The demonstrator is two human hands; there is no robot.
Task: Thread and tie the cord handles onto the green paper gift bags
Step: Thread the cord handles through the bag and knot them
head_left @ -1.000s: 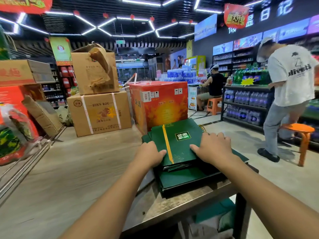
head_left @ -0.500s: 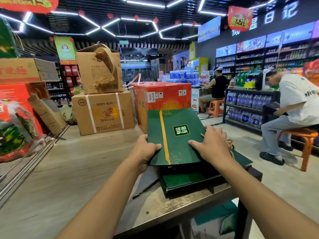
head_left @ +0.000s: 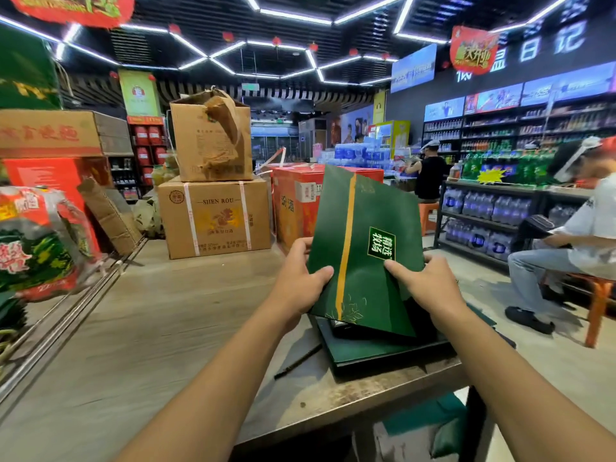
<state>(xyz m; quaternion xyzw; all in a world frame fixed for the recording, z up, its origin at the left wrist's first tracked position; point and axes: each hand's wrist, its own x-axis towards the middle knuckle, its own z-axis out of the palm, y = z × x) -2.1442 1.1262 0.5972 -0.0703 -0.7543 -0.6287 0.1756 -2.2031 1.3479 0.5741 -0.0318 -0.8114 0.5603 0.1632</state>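
Your left hand (head_left: 296, 281) and right hand (head_left: 423, 285) each grip a side edge of the flat green gift bag (head_left: 363, 248), tilted above the stack of bags (head_left: 383, 351) on the desk (head_left: 166, 328).

Shop interior is bright overall, lit by white LED strips (head_left: 230, 60) in hexagon pattern on dark ceiling; they glare and streak a bit. Wide-angle lens bends edges: shelves (head_left: 520, 135) at right lean, forearms stretch at bottom. Motion blur on left, esp. the snack packs (head_left: 36, 241), and on seated person (head_left: 580, 235) at right. Centre reasonably sharp. Soft shadows under cartons (head_left: 213, 218) on tabletop (head_left: 133, 328).
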